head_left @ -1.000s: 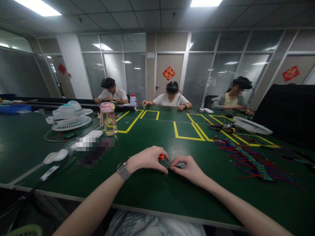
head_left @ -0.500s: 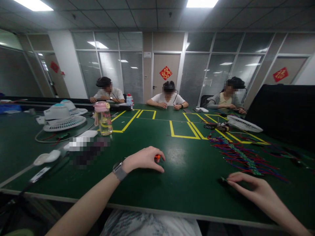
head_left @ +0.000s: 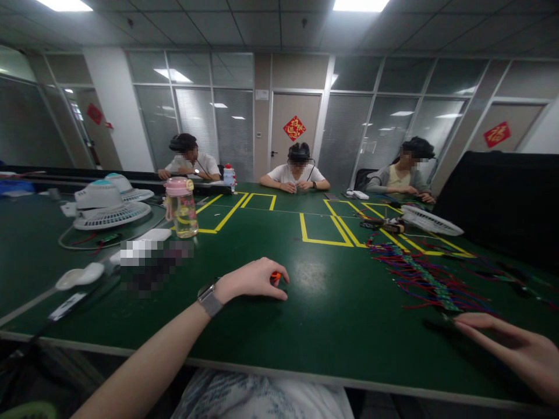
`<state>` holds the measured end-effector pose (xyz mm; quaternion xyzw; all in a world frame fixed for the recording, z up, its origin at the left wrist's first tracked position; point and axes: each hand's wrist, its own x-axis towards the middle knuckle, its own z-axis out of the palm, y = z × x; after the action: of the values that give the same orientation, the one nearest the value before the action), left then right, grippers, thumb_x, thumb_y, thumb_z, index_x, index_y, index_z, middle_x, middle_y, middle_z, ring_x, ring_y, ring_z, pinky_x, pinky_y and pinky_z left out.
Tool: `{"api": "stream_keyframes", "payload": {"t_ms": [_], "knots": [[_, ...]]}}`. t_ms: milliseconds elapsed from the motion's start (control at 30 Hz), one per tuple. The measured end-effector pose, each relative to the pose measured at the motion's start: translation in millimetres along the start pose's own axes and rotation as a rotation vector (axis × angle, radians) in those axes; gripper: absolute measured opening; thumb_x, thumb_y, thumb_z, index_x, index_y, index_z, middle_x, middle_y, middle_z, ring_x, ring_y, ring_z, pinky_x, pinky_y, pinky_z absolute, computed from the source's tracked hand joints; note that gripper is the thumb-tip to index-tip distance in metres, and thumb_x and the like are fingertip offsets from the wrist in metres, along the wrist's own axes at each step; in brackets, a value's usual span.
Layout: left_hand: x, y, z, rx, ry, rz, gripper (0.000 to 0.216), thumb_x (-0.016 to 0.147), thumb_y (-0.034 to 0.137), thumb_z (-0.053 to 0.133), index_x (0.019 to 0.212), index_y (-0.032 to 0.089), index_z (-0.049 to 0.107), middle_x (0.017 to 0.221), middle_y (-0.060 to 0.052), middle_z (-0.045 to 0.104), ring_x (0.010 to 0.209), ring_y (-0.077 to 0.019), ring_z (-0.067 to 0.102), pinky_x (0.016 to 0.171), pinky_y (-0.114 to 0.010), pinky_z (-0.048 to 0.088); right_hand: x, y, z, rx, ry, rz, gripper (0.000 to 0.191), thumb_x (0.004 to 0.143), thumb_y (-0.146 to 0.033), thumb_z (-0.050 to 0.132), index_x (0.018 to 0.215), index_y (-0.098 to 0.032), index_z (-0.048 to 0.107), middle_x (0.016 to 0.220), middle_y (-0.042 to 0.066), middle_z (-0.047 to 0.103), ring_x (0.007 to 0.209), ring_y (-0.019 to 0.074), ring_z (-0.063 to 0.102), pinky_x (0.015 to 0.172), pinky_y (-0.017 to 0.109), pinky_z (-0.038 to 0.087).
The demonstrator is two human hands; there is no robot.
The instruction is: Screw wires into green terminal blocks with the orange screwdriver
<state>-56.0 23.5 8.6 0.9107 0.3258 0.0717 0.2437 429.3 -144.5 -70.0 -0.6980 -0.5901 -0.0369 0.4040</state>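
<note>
My left hand hovers low over the middle of the green table, fingers curled around a small orange object. Most of that object is hidden by the hand, so its kind does not show. At the right, my right hand pinches a small dark circuit board between thumb and fingertips. The board is just off the near end of a row of green circuit boards, from which red and blue wires fan out on both sides.
On the left stand a pink-lidded bottle, white fans and a white spoon-shaped thing. Yellow tape marks the table. A fan part and a black box are at right. Three people sit opposite.
My right hand has moved right with the small circuit board, toward the near end of the row. My left hand stays almost where it was, still curled around the orange object.
</note>
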Motion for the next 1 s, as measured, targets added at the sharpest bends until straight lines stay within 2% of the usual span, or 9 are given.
{"api": "stream_keyframes", "payload": {"t_ms": [100, 200, 467, 633, 1000], "knots": [[-0.5, 2.0, -0.2, 0.006, 0.001, -0.004, 0.046, 0.076, 0.056, 0.067, 0.107, 0.022, 0.07, 0.081, 0.0, 0.063, 0.075, -0.0166, 0.058, 0.066, -0.026, 0.04, -0.9, 1.5, -2.1, 0.098, -0.198, 0.04, 0.029, 0.063, -0.049, 0.08, 0.075, -0.023, 0.079, 0.092, 0.018, 0.074, 0.087, 0.0327, 0.072, 0.079, 0.036, 0.058], [-0.7, 3.1, -0.1, 0.019, 0.005, -0.008, 0.045, 0.077, 0.055, 0.067, 0.107, 0.021, 0.07, 0.081, -0.001, 0.063, 0.074, -0.0165, 0.058, 0.067, -0.026, 0.04, -1.3, -0.9, -0.7, 0.122, -0.222, 0.047, 0.033, 0.062, -0.053, 0.08, 0.075, -0.023, 0.079, 0.092, 0.018, 0.073, 0.088, 0.0318, 0.071, 0.082, 0.037, 0.057], [0.6, 2.8, 1.2, 0.038, 0.008, -0.018, 0.045, 0.077, 0.056, 0.066, 0.107, 0.023, 0.071, 0.085, -0.002, 0.064, 0.08, -0.0184, 0.059, 0.069, -0.027, 0.041, 0.5, -20.0, 1.0, 0.12, -0.205, -0.046, 0.047, 0.062, -0.069, 0.074, 0.074, -0.024, 0.081, 0.086, 0.018, 0.073, 0.083, 0.0322, 0.071, 0.078, 0.039, 0.057], [0.5, 2.0, 1.3, 0.035, 0.015, -0.021, 0.043, 0.077, 0.055, 0.066, 0.106, 0.024, 0.071, 0.092, -0.003, 0.065, 0.085, -0.0195, 0.06, 0.072, -0.027, 0.041, 0.0, -21.5, 1.3, 0.106, -0.19, -0.092, 0.052, 0.065, -0.075, 0.067, 0.074, -0.025, 0.081, 0.085, 0.019, 0.074, 0.082, 0.0327, 0.071, 0.076, 0.041, 0.058], [0.6, 1.2, 2.4, 0.031, 0.004, -0.018, 0.044, 0.078, 0.056, 0.065, 0.107, 0.023, 0.071, 0.093, -0.003, 0.064, 0.084, -0.0191, 0.06, 0.072, -0.027, 0.042, -2.2, -22.2, 2.9, 0.045, -0.192, -0.106, 0.046, 0.069, -0.069, 0.068, 0.076, -0.025, 0.081, 0.086, 0.019, 0.074, 0.082, 0.0317, 0.071, 0.075, 0.04, 0.059]]}}
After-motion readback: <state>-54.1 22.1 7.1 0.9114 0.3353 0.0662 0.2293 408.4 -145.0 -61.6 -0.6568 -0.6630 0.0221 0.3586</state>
